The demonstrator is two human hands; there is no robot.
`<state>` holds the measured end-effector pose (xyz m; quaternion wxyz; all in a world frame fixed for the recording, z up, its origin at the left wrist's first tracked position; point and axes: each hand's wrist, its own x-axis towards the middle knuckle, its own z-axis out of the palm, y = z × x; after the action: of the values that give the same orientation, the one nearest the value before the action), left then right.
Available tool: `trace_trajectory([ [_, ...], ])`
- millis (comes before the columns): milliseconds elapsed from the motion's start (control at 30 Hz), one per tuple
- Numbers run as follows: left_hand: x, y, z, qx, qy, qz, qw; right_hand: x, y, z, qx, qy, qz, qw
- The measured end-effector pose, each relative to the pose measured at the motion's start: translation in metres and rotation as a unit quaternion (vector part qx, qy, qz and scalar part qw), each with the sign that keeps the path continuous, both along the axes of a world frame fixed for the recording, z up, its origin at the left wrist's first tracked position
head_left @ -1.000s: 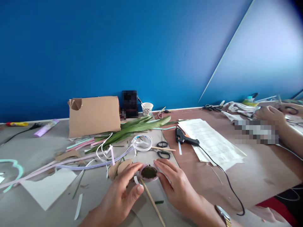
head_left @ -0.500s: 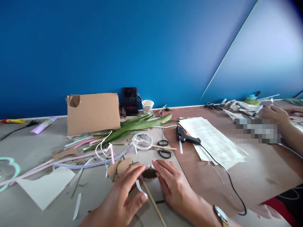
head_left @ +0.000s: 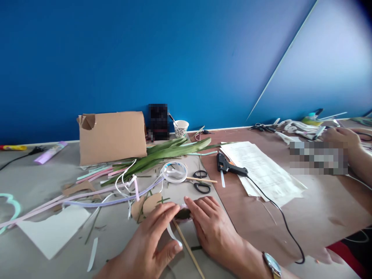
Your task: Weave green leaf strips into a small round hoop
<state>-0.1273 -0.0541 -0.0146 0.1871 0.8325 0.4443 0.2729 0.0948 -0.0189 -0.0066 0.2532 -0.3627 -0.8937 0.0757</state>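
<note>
A small round dark-green piece with a pale pink rim (head_left: 183, 214) sits between my two hands, partly covered by their fingers. My left hand (head_left: 158, 236) presses its fingers against the left side of the rim. Its thumb stands apart, and a narrow white strip (head_left: 172, 232) curls from the fingers to the thumb tip. From the other side, the fingertips of my right hand (head_left: 210, 223) press on the rim; that wrist wears a watch. Below the round piece a thin wooden stick (head_left: 188, 248) runs toward me between the hands.
Black-handled scissors (head_left: 201, 188), a tape roll (head_left: 174, 172) and a glue gun (head_left: 229, 167) on papers (head_left: 261, 170) lie ahead. Green leaves (head_left: 162, 155), pastel strips (head_left: 101, 199), cardboard (head_left: 113, 137) and a paper cup (head_left: 181, 128) are behind. Another person's hand (head_left: 343, 139) works at right.
My right fingers have shifted slightly left over the round piece, covering more of it. The left hand keeps nearly the same pose. The view has turned slightly.
</note>
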Motion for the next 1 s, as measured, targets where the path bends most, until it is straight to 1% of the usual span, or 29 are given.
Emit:
trace_trajectory([
  [233, 0.0, 0.001, 0.001, 0.013, 0.01, 0.003, 1.0, -0.001, 0.001, 0.003, 0.022, -0.003, 0.004, 1.0],
  [433, 0.0, 0.0, 0.002, 0.029, 0.027, 0.011, 0.999, -0.001, 0.001, 0.001, 0.026, -0.003, -0.003, 1.0],
  [600, 0.003, 0.001, 0.001, 0.034, 0.003, 0.027, 0.999, 0.0, 0.0, 0.0, 0.024, 0.008, -0.003, 1.0],
  [667, 0.005, 0.003, 0.001, 0.027, -0.015, 0.04, 0.999, 0.0, -0.001, 0.0, 0.026, 0.008, -0.004, 1.0],
  [833, 0.013, 0.009, 0.005, -0.018, -0.076, 0.12, 0.99, -0.002, -0.001, 0.003, 0.036, 0.009, -0.011, 0.999],
  [900, 0.015, 0.011, 0.007, -0.025, -0.083, 0.131, 0.988, -0.002, -0.001, 0.003, 0.04, 0.011, -0.014, 0.999],
  [1000, 0.018, 0.013, 0.008, -0.026, -0.083, 0.123, 0.989, -0.001, -0.001, 0.002, 0.039, 0.011, -0.011, 0.999],
])
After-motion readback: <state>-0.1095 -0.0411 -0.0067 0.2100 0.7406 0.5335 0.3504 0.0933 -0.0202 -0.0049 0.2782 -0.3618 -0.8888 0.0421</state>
